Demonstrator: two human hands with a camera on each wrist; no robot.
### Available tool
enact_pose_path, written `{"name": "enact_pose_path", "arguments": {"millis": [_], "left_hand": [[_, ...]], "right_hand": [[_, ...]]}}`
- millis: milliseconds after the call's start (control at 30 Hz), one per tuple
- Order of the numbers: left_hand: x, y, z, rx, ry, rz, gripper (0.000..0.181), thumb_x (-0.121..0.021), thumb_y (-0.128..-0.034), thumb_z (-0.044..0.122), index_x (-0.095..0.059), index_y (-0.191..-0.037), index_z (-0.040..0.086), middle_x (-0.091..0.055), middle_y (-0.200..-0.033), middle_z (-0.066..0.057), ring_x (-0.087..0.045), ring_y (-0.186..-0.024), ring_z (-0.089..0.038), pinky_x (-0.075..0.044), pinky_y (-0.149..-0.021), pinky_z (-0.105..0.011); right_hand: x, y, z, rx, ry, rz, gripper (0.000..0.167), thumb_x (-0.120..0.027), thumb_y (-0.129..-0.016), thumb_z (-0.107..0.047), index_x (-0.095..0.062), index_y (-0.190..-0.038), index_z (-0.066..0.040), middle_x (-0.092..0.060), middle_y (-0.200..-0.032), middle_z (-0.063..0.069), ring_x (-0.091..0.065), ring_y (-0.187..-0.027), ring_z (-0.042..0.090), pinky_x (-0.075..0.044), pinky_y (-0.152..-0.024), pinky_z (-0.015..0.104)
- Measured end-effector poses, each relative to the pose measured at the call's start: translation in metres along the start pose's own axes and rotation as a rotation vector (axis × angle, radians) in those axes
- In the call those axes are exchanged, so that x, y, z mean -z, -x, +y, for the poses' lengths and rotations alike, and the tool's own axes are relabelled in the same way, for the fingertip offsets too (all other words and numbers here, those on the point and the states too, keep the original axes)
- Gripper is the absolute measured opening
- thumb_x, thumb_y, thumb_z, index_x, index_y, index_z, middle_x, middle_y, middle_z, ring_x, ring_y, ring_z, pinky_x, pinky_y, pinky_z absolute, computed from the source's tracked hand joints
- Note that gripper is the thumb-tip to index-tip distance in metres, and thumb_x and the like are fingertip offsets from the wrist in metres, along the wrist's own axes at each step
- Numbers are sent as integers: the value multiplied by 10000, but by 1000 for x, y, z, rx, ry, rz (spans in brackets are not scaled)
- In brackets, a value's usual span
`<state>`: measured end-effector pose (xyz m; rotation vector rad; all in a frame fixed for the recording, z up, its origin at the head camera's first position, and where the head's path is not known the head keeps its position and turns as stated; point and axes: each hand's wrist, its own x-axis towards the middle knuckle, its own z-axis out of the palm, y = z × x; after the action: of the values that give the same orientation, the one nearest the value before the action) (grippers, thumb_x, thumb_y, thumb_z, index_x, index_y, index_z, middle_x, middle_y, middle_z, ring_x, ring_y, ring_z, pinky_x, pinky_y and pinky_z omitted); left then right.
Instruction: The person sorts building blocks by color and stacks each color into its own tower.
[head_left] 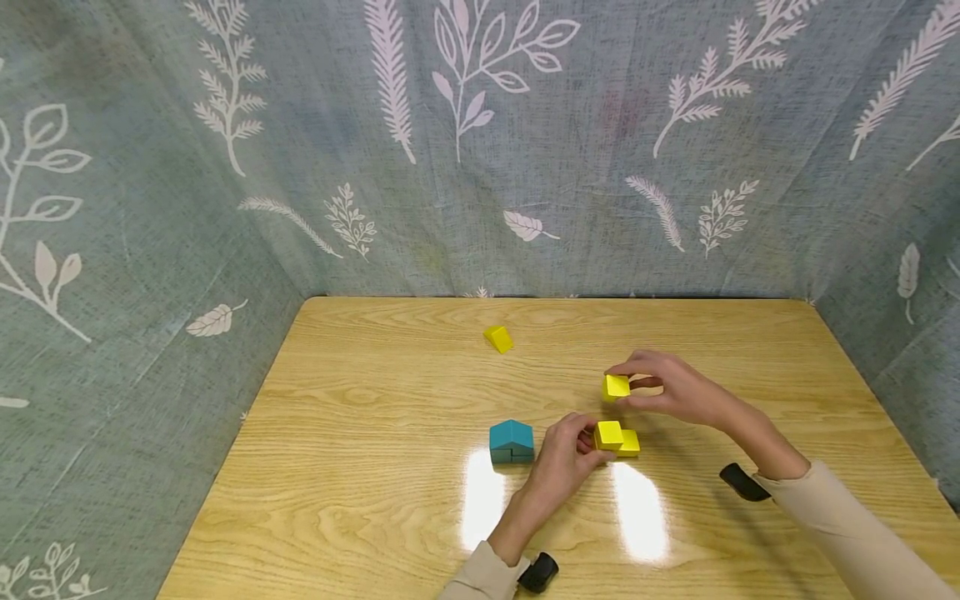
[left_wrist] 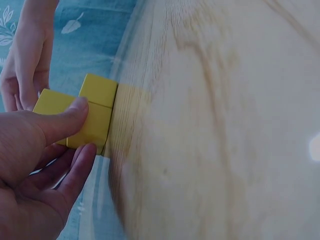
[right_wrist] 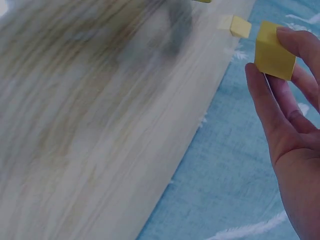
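My left hand (head_left: pixel 561 454) pinches a small stack of yellow blocks from its left side. One yellow cube (head_left: pixel 608 434) sits on top, and a lower yellow block (head_left: pixel 630 443) sticks out to the right. In the left wrist view, the thumb lies across the lower yellow block (left_wrist: pixel 96 127), with fingertips at its other side. Beyond the stack, my right hand (head_left: pixel 669 388) holds another yellow cube (head_left: pixel 617 388) between thumb and fingers. The right wrist view shows that held cube (right_wrist: pixel 275 52) raised off the table.
Left of my left hand stands a teal house-shaped group of blocks (head_left: pixel 512 443). A yellow wedge-shaped block (head_left: pixel 498 338) lies near the back of the wooden table (head_left: pixel 360 400). Patterned grey-green cloth (head_left: pixel 420 225) hangs along the table's back and sides.
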<state>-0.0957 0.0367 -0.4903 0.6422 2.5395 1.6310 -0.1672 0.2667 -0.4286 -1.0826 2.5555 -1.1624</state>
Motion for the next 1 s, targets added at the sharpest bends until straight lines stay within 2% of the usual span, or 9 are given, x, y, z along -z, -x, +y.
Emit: {"name": "enact_pose_path", "arguments": {"millis": [300,500,700,933,1000], "left_hand": [[1,2,-1,-5,-18,5,291,-839,-852,62,-710,-1099,-19,-672,-981,-77,-595,-768,-25,-522,-700,-121],[1,1,1,8,-18,-2,293,-836,-857,72,-706,-1102,-22,-665,-969,-63,-588,-768,-25,-520,-700,-124],[0,1,1,-2,-31,-2,299,-836,-854,69,-707,-1109,-20,-671,-988,-77,-596,-775,-38,-519,-706,-120],[-1,2,2,16,-46,-7,316,-837,-849,55,-697,-1120,-28,-653,-977,-65,-586,-775,-39,-513,-700,-121],[-2,2,2,17,-63,-9,320,-836,-852,60,-691,-1123,-31,-644,-973,-59,-586,-779,-43,-509,-699,-119]], "right_hand": [[-4,21,-4,9,16,0,376,-763,-932,-66,-676,-1289,17,-649,-1073,-32,-637,-954,109,-612,-813,444],[-10,32,-7,12,-1,-26,383,-762,-936,-75,-670,-1299,8,-655,-1084,-20,-637,-963,104,-612,-812,448],[-16,41,-5,23,3,-33,372,-754,-949,-93,-671,-1299,-1,-654,-1095,-40,-632,-949,78,-616,-811,407],[-25,46,-6,35,41,-24,379,-775,-933,-106,-689,-1296,-41,-676,-1109,-45,-613,-898,88,-573,-706,313],[-26,46,-6,30,41,-20,372,-779,-930,-105,-695,-1289,-53,-675,-1099,-43,-622,-914,82,-581,-722,311]]}}
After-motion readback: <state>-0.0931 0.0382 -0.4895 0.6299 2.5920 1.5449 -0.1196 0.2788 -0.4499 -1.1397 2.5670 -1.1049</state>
